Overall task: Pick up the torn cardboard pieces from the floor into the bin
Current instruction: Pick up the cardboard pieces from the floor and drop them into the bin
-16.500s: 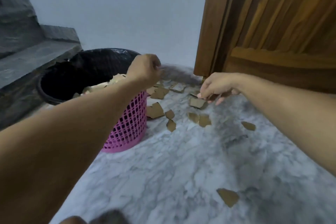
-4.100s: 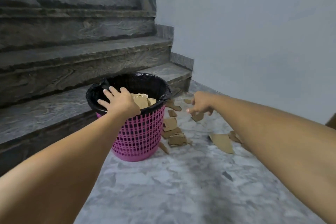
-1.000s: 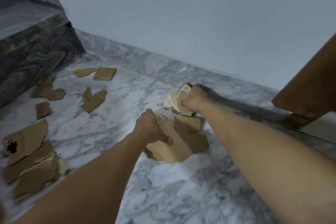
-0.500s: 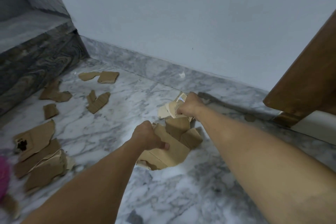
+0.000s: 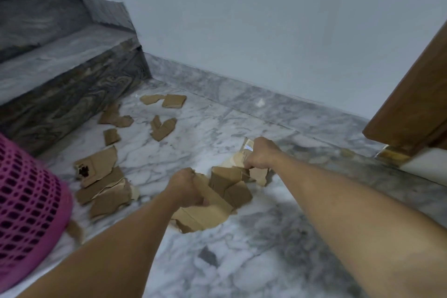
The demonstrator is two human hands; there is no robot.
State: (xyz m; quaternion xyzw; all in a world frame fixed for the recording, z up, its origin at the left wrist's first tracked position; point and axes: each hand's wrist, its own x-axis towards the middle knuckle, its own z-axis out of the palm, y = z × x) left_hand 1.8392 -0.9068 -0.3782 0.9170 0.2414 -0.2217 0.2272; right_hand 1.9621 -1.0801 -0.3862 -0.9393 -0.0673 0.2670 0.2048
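My left hand point(image 5: 187, 187) is shut on a large brown cardboard piece point(image 5: 205, 214) held low over the marble floor. My right hand point(image 5: 260, 156) is shut on a bunch of smaller cardboard pieces point(image 5: 238, 161), with more brown flaps point(image 5: 232, 185) hanging under it. The pink mesh bin point(image 5: 26, 203) shows only its side wall at the far left edge. Several torn pieces lie on the floor: a stack next to the bin point(image 5: 104, 186), a small bit point(image 5: 111, 136), a bent piece point(image 5: 163, 127) and two by the step point(image 5: 173, 100).
A dark marble stair step point(image 5: 65, 80) rises at the left behind the loose pieces. The pale wall with its marble skirting point(image 5: 254, 101) runs across the back. A wooden door point(image 5: 411, 101) stands at the right. Open marble floor point(image 5: 254, 261) lies in front, between my arms.
Both hands have lifted and drawn their cardboard pieces back toward me and leftward. The view has swung left, so the pink bin's side has come into sight.
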